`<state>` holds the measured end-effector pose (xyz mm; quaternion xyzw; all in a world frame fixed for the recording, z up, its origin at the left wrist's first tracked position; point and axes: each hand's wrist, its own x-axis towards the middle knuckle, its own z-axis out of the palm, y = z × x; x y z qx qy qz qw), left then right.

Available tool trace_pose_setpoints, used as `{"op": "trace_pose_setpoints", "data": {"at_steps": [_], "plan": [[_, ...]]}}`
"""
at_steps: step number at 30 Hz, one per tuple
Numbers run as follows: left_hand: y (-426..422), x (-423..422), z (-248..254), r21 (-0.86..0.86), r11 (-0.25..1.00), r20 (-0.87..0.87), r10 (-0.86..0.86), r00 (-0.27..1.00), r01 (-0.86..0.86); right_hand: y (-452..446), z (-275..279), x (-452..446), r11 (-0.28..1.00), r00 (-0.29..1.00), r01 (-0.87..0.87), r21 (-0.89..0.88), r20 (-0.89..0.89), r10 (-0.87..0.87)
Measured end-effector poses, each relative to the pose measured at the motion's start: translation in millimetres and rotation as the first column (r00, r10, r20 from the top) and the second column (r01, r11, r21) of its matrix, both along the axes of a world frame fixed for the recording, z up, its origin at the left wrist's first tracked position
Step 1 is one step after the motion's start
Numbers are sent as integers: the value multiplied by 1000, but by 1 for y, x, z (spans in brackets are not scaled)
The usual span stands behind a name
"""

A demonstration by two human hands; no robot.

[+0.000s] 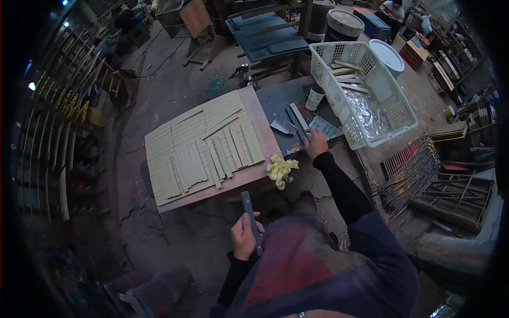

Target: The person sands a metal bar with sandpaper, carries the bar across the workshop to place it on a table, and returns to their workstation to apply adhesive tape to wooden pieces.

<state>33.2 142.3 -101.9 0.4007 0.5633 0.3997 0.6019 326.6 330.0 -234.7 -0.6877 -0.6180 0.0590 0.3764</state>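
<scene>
My left hand (244,237) is closed around a flat dark grey bar (246,204) with small round holes, held upright in front of my apron. On the dark work surface, my right hand (316,144) has its fingers closed at the near end of a long grey bar (298,123). A paler strip lies alongside that bar. Scraps of printed paper (323,127) and a paper cup (315,97) are close by. To the left, thin pale wooden strips (185,159) cover a pinkish board (260,114), some lying loose on top. Yellow curled strips (281,170) hang at the board's near corner.
A white plastic crate (379,135) with wood strips and clear plastic stands right of the work surface. Behind are buckets (343,25) and a dark panel (265,34). Racks (63,127) line the left; bundled thin rods (408,169) lie right. Other people are in the background.
</scene>
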Motion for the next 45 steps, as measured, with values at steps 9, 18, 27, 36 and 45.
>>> {"op": "trace_pose_setpoints", "data": {"at_steps": [9,18,27,36,45], "plan": [[12,12,2,-7,991,62,131,989,-131,28,-21,18,973,994,84,-213,82,-68],[75,46,-27,83,987,216,119,969,-140,23,-4,26,992,996,25,-122,85,-14],[215,146,-106,-85,967,241,-212,947,238,-52,40,35,552,215,-710,-438,-881,-422],[252,180,-144,-282,944,144,-133,981,169,-40,-17,36,799,195,-495,-341,-940,-280],[277,164,-170,61,998,-155,-4,988,13,-2,-25,27,842,348,-321,-434,-881,-321]]}}
